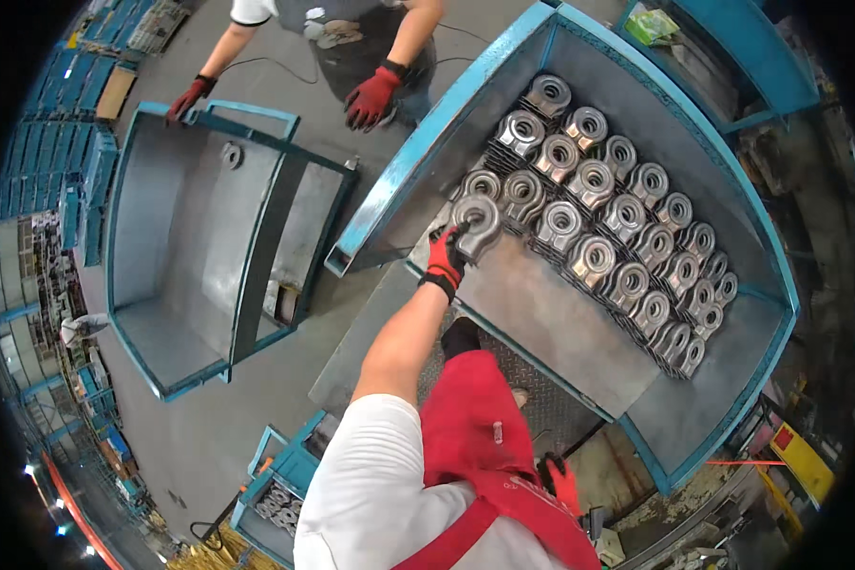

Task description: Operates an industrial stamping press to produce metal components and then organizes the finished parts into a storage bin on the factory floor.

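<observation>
My left hand [445, 256], in a red and black glove, is closed on a ring-shaped metal part [478, 220] with a thick body and a round hole. It holds the part at the near left end of stacked similar metal parts [591, 180]. These stand in rows in a large blue-rimmed metal bin [722, 399], holes facing up. My right hand [560, 483], also gloved, hangs low beside my red apron, away from the bin; its fingers are too small and partly hidden to read.
Across from me a co-worker in red gloves rests one hand [190, 98] on a second blue-framed bin [128, 237], with one ring-shaped part [232, 155] inside. A smaller blue container [274, 508] of metal parts stands lower left. A yellow panel [802, 464] is at right.
</observation>
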The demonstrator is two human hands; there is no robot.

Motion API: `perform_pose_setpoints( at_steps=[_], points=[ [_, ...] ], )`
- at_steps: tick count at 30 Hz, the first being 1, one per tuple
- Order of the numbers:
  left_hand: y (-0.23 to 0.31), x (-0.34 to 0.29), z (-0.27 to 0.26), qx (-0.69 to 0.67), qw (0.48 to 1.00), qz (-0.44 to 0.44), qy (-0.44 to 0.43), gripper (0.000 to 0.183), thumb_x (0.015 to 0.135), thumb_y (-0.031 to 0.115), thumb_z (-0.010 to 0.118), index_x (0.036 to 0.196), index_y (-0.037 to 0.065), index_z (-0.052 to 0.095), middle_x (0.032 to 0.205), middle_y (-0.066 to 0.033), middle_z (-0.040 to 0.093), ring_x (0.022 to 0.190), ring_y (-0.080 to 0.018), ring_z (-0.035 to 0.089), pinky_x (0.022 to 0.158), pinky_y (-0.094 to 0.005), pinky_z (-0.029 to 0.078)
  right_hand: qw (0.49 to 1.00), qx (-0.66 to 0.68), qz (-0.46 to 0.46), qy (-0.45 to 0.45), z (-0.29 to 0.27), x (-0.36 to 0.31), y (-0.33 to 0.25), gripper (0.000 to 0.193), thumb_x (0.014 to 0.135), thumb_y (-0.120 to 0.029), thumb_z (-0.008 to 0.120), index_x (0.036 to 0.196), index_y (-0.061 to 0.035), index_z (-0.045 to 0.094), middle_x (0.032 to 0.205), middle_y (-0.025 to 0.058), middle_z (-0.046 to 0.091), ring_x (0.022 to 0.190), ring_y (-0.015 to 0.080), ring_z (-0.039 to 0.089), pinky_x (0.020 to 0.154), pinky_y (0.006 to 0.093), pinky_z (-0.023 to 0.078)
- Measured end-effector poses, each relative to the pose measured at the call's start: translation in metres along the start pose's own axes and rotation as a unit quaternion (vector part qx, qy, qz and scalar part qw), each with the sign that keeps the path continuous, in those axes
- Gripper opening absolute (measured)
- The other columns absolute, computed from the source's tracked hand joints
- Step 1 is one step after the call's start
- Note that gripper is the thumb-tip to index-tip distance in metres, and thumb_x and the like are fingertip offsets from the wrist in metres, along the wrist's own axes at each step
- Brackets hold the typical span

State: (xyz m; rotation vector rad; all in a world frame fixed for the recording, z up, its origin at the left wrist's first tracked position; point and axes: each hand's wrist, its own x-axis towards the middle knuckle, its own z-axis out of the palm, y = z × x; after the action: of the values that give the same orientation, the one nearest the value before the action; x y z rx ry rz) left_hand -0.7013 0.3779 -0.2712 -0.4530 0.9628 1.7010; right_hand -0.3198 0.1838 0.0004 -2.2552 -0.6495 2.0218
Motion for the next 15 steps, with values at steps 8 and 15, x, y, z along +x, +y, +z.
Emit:
perform_pose_setpoints(
  at_steps=[8, 15],
  points=[
    [-0.022, 0.094, 0.056, 0.364, 0.882, 0.218, 0.206, 0.076, 0.066, 0.032, 0.069, 0.124, -0.002, 0.034, 0.123, -0.0181, 0.042, 0.11, -0.0312, 0.044, 0.093, -0.0378, 0.036, 0.987, 0.108, 0.101, 0.063, 0.0, 0.025, 0.019, 0.039, 0.083, -0.024, 0.054, 0.111, 0.0011, 0.046, 0.086, 0.0094, 0.057, 0.073, 0.0179, 0.055, 0.064, 0.0298, 0.046],
    [-0.031, 0.09, 0.036, 0.474, 0.772, -0.063, 0.418, 0.095, 0.058, 0.055, 0.069, 0.127, 0.004, 0.029, 0.126, -0.0209, 0.037, 0.119, -0.0318, 0.032, 0.097, -0.0399, 0.029, 0.992, 0.102, 0.057, 0.056, 0.013, 0.035, -0.028, 0.043, 0.081, -0.026, 0.056, 0.112, 0.0026, 0.045, 0.086, 0.01, 0.056, 0.075, 0.018, 0.054, 0.066, 0.0303, 0.046]
  ],
)
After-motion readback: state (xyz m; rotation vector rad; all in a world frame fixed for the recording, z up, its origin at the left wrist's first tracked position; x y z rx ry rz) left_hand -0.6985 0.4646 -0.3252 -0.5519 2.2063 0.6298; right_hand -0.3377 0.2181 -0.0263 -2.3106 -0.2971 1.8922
